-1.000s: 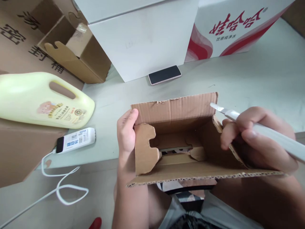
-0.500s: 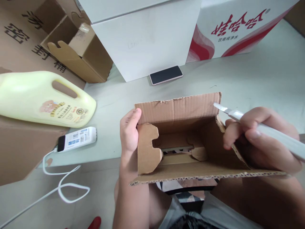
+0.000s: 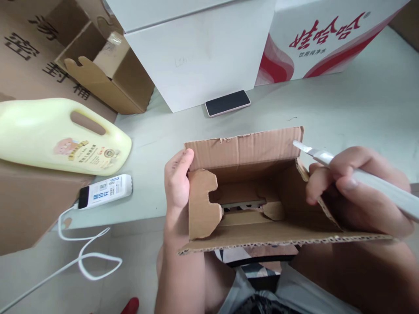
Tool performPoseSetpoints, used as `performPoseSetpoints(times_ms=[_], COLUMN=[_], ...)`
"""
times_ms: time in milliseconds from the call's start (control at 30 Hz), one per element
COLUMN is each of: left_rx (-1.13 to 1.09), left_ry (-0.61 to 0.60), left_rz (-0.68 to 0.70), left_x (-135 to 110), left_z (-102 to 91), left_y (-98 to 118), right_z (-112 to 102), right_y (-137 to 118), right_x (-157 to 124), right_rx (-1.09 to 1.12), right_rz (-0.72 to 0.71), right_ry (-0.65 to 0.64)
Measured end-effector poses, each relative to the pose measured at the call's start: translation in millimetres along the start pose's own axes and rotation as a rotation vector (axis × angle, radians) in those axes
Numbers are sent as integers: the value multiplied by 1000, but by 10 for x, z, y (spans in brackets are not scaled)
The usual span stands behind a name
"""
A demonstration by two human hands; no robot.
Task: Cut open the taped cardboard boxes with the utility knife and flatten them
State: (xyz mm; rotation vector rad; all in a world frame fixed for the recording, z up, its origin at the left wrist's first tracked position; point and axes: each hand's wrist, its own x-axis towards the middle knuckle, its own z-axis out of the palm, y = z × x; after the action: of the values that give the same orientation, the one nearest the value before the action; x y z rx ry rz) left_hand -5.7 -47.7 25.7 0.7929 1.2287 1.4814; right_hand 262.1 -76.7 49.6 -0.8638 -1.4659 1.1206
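In the head view a small cardboard box (image 3: pixel 245 152) is held over my lap at the table's front edge, its open top facing me. My left hand (image 3: pixel 178 179) grips its left side, thumb on the corner by the far flap. A notched flap (image 3: pixel 203 205) folds in on that side. My right hand (image 3: pixel 363 187) is closed around a white-handled utility knife (image 3: pixel 379 185), with some fingers against the box's right edge. The blade's tip lies at the right end of the far flap. Part of the right hand is hidden behind the box wall.
On the table (image 3: pixel 360 113) lies a phone (image 3: pixel 228 103) before a white carton (image 3: pixel 203 56) and a red-and-white carton (image 3: pixel 314 52). At left are a yellow jug (image 3: pixel 62 135), a white device (image 3: pixel 106 192) with a cable (image 3: pixel 85 257), and another open cardboard box (image 3: pixel 127 83).
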Motion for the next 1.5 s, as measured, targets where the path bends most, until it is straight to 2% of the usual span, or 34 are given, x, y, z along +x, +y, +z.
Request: performPoseSetpoints(times_ms=[400, 600, 833, 1000, 1133, 1300, 1500], left_rx=[-3, -9, -1, -14, -14, 2, -1], left_ry=[2, 6, 13, 7, 8, 8, 8], left_rz=[-8, -3, -11, -15, -7, -1, 1], left_x=[-22, -17, -3, -3, -6, -6, -2], left_z=[25, 19, 7, 7, 7, 17, 22], left_y=[8, -3, -8, -15, -21, -3, -2], right_z=[51, 83, 23, 57, 90, 114, 160], right_y=[-23, -21, 2, -9, -27, -40, -62], right_x=[34, 40, 25, 49, 58, 48, 36], right_rx=[2, 32, 26, 18, 33, 45, 57], right_rz=[-3, 1, 9, 10, 20, 24, 34], right_ry=[73, 68, 38, 66, 139, 103, 185])
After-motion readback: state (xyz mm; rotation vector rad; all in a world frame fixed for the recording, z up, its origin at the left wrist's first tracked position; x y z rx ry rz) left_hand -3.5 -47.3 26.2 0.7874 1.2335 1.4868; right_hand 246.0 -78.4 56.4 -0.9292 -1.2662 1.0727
